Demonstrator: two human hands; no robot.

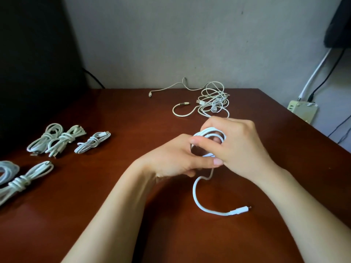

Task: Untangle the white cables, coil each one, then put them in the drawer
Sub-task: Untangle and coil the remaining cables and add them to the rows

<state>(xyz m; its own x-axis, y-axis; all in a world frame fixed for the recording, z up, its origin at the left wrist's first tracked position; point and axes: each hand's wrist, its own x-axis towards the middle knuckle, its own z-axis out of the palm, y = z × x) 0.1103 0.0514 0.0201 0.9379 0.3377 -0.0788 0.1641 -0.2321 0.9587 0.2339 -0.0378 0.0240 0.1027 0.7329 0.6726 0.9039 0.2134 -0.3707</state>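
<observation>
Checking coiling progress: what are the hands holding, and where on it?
Left hand and right hand both grip a thin white cable by its wound loops; its plug end lies free.

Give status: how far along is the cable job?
Done: at least five coiled bundles lie on the left of the table. In hand: the left hand and right hand grip a half-wound cable, its plug end loose on the table. Left: finishing this coil, the tangled pile at the back, and stowing everything; no drawer is in view.
</observation>
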